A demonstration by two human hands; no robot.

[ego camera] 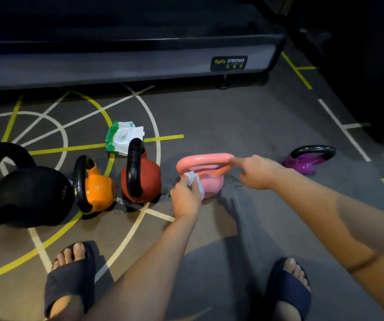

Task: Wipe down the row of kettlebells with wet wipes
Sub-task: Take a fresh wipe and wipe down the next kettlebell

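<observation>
Looks like a gym, pretty clearly: kettlebells [98, 188] lined up on a dark floor [232, 126] with painted training lines [66, 148], BODY STRONG label [229, 63] on the machine [117, 66] behind.

"BODY STRONG" badge [228, 63] on grey machine base [117, 66], "24KG" on black kettlebell [31, 195]

Both bare arms stretch forward and down. The left hand [185, 198] curls its fingers round a white wipe [193, 178], knuckles up. The right hand [259, 172] reaches leftward, its fingertips [235, 160] on a pink kettlebell handle [205, 159]; blur hides whether they close round it.
</observation>
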